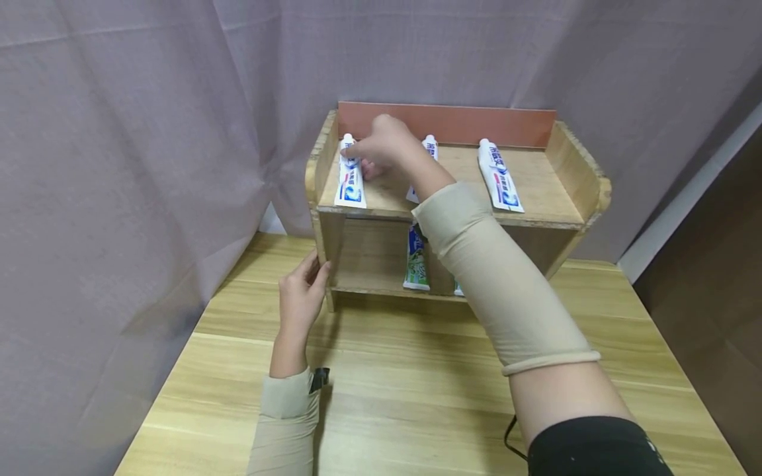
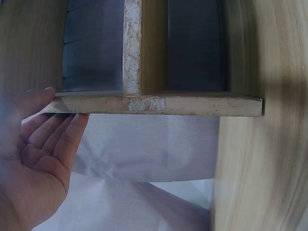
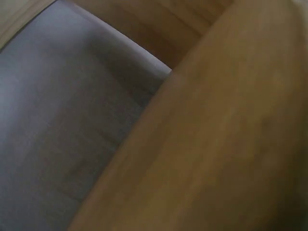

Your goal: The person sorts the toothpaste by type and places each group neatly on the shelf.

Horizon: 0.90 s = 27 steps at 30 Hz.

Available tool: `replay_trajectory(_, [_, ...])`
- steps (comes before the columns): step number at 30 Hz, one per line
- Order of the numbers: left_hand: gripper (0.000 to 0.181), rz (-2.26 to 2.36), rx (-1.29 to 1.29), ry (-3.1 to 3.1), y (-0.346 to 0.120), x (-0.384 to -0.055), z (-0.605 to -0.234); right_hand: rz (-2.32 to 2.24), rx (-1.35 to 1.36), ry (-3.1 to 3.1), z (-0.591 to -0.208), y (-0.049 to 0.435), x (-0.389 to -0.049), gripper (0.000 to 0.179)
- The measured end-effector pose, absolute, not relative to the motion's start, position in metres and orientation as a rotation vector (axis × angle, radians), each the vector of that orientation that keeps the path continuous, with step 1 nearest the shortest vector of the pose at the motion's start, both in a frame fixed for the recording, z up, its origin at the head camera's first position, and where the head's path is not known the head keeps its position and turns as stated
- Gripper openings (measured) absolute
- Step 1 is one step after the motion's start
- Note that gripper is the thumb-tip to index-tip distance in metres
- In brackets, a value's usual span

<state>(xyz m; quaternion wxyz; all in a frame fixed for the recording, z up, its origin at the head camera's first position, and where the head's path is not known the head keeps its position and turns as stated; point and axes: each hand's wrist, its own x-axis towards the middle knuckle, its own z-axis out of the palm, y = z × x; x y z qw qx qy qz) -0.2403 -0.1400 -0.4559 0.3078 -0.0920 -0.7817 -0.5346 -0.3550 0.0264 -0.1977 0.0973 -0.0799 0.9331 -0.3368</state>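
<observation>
My right hand [image 1: 389, 147] reaches over the upper shelf, with one digit across the neck end of the left white-and-blue toothpaste tube [image 1: 350, 182]. Its other fingers are bent beside the tube, partly hidden under the hand. The tube lies flat, cap toward the back. My left hand [image 1: 300, 294] grips the left side panel of the small wooden shelf [image 1: 326, 261]. In the left wrist view, the thumb is on one face of that panel [image 2: 192, 106] and the fingers [image 2: 67, 139] are on the other.
Another white tube [image 1: 500, 175] lies to the right; a middle one [image 1: 431, 147] is partly behind my right forearm. Below, a green-and-blue tube [image 1: 417, 261] stands by the divider, with another tube's edge [image 1: 458, 289] peeking out. The shelf stands on a wooden table [image 1: 381, 396] before grey curtains [image 1: 149, 132].
</observation>
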Motion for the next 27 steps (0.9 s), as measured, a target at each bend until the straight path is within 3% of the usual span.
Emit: replay_trajectory(27, [0.034, -1.408, -0.215, -2.099, -0.141, -0.242, -0.459, -0.8, -0.347, 2.911, -0.203, 0.027, -0.344, 0.04])
